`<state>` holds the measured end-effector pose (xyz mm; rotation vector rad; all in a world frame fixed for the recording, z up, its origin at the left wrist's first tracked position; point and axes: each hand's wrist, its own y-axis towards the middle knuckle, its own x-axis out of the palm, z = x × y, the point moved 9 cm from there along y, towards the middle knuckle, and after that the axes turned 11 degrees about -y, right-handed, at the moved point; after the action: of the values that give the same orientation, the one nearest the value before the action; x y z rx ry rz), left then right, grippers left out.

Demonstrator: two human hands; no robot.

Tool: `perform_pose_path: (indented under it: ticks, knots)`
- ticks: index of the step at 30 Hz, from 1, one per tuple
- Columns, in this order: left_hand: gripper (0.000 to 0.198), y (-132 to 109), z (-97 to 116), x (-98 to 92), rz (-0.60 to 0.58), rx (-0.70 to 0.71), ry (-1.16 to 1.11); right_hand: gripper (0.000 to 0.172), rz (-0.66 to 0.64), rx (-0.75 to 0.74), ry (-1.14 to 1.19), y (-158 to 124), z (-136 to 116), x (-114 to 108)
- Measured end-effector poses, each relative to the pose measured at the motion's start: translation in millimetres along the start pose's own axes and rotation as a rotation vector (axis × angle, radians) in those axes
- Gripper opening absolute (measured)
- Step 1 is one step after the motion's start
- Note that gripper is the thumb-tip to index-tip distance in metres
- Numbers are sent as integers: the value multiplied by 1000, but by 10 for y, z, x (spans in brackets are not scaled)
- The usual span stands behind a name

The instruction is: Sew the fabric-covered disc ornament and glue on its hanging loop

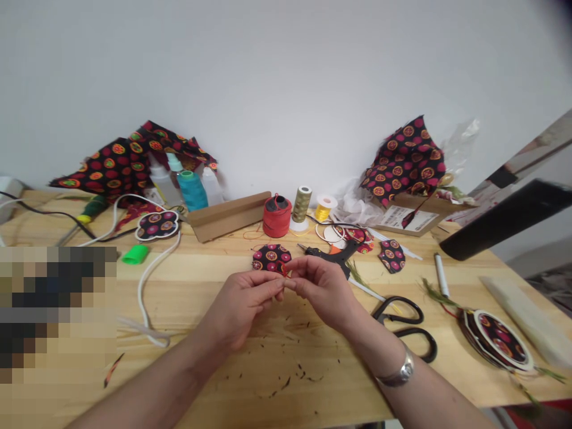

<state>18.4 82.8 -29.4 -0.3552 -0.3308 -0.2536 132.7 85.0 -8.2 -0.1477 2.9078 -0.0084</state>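
Over the middle of the table, my left hand (248, 298) and my right hand (324, 289) meet at the fingertips. Both are closed in a pinch around a small bit of red thread (281, 266), which forms a small loop above the fingers. How the thread runs between the fingertips is hidden. Just behind my hands lies a round patterned fabric piece (268, 255), partly covered by my fingers. Beyond it stands a red thread spool (277, 217). A black glue gun (333, 255) lies behind my right hand, and black-handled scissors (424, 342) rest beside my right forearm.
Several spools, among them olive (302, 205) and yellow (325, 210), stand near the wall. A cardboard strip (230, 217) and a teal thread cone (192, 190) are left of them. A stack of fabric-covered discs (498, 339) lies right. A white cord (145, 286) curls at left.
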Motion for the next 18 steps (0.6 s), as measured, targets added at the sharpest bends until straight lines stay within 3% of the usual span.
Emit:
perform_pose_path:
  ticks: [9,18]
  knots:
    - [12,-12,14,26,-1,0,10,27,-160,145,150,-33,85,104]
    - [12,-12,-24,8,4,-28,31,15,-175,48,78,-46,-50,130]
